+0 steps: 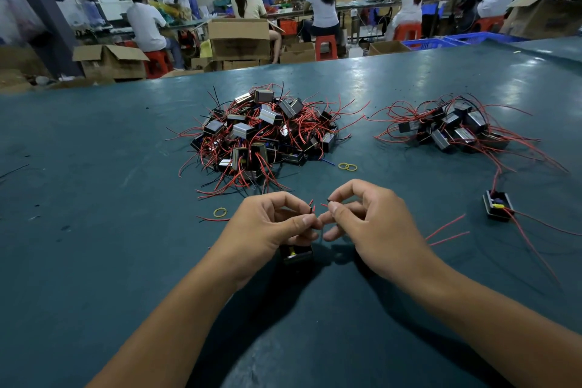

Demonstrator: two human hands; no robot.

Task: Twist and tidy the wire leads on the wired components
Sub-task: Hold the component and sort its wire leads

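Note:
A small black wired component (297,254) sits on the green table just under my hands. My left hand (267,230) pinches its red and black wire leads (311,208) between thumb and fingers. My right hand (368,224) pinches the wire ends from the other side, its fingertips close to the left hand's. Most of the leads are hidden inside my fingers. A big heap of components with red leads (261,132) lies ahead at centre. A smaller heap (453,129) lies to the right.
One single component (499,206) with long red leads lies right of my right hand. Yellow rubber bands (347,166) lie near the big heap, another band (220,212) left of my left hand. People sit at benches beyond the table's far edge (315,64).

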